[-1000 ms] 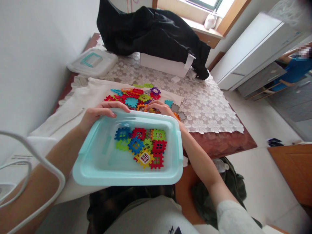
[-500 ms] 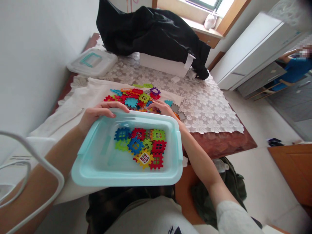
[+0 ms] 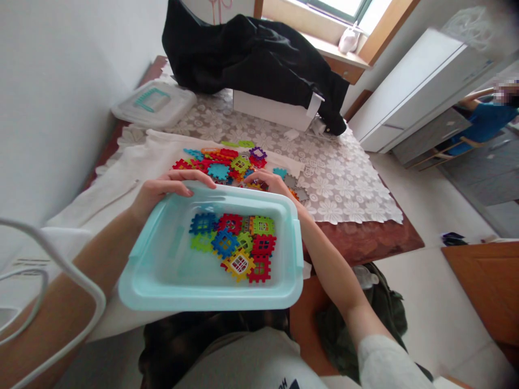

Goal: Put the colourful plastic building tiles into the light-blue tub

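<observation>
A pale turquoise plastic bin [image 3: 162, 281] rests at the table's near edge against my lap, with several colourful interlocking square tiles [image 3: 237, 246] inside. My left hand [image 3: 170, 189] curls over the bin's far left rim, gripping it. Just beyond the far rim, my right hand [image 3: 270, 182] reaches into the pile of loose tiles [image 3: 221, 162] on a white cloth [image 3: 133, 162]. Its fingers are bent down among the tiles, and the rim partly hides them.
A white lid with a turquoise handle [image 3: 156, 102] lies at the back left. A black garment [image 3: 251, 54] drapes over a white box [image 3: 275, 111]. The table has a lace cloth [image 3: 344, 189]. A person in blue [image 3: 486, 116] sits at the far right.
My right hand has shifted slightly among the tiles behind the bin. The left hand and bin stay put.
</observation>
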Available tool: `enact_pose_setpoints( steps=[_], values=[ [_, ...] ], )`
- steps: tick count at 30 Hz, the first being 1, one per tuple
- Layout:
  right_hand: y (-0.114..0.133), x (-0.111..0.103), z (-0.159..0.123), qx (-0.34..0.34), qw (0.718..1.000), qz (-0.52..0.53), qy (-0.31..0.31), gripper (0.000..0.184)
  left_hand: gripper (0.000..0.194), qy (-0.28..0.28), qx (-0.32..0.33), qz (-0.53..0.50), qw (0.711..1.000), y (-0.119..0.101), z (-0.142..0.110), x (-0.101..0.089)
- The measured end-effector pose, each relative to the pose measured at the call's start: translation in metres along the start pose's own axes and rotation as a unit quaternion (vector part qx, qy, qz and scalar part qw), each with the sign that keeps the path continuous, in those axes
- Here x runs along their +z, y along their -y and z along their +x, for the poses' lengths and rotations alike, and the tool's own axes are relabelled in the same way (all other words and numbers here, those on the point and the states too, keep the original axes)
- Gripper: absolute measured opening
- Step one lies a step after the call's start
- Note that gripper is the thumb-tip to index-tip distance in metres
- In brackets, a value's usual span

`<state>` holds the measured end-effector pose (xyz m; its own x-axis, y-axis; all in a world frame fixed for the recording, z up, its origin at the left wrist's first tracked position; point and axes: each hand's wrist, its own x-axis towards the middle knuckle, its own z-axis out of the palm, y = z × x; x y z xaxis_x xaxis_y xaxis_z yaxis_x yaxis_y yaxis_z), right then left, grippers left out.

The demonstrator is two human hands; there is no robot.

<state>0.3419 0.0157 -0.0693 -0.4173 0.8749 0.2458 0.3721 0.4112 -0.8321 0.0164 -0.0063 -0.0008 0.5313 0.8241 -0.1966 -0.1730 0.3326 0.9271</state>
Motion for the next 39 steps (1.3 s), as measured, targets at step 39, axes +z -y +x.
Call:
enact_pose_setpoints(
  steps=[39],
  values=[
    [0.027, -0.007, -0.007, -0.018, 0.93, 0.35, -0.108, 0.045, 0.027, -0.025, 0.033, 0.021, 0.999, 0.003, 0.001, 0.004]
  ],
)
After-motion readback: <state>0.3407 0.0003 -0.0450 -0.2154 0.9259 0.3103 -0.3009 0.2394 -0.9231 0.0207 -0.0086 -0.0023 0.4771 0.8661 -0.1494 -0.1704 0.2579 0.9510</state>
